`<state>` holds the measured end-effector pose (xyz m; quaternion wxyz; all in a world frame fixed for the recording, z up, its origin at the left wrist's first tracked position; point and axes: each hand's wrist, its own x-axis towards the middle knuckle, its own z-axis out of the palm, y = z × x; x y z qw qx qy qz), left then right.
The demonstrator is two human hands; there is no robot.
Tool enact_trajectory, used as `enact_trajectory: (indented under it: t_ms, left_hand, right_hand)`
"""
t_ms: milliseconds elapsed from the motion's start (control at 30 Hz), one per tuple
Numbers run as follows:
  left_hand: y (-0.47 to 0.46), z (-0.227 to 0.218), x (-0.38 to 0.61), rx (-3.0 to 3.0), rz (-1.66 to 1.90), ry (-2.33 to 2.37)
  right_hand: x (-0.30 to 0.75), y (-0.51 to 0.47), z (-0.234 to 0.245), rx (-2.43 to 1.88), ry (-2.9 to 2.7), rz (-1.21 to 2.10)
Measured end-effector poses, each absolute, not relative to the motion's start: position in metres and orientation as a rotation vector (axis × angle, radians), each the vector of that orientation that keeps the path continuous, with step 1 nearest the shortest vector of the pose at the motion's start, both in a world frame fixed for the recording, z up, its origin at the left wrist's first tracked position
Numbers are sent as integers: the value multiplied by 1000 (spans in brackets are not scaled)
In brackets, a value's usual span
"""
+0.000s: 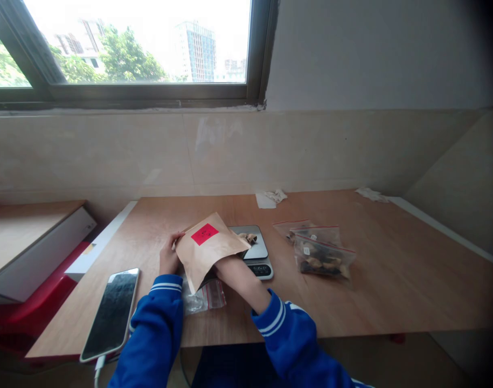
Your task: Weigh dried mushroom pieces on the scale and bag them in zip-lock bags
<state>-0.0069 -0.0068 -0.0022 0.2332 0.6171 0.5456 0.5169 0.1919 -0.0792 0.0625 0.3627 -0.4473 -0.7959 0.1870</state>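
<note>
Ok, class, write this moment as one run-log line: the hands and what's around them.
left hand: grips edge of paper envelope | right hand: hidden by envelope, forearm showing | nearby: scale, zip bags, phone

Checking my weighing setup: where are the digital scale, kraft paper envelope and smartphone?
Digital scale [259,249]: head view, on the bare weighing platform.
Kraft paper envelope [201,260]: head view, on the brown paper below the red label.
Smartphone [111,315]: head view, on the dark screen.
</note>
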Motion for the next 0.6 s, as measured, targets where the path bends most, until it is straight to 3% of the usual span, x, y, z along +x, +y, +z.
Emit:
enact_trajectory:
  t_ms: [267, 600]
  left_hand:
    - [-2, -14, -9, 1640, 1378, 1366]
    - [-13, 3, -3, 1724, 1326, 1521]
  right_hand:
    - [231, -116, 109, -1111, -2254, 552]
    - [270, -129, 120, -900, -1804, 717]
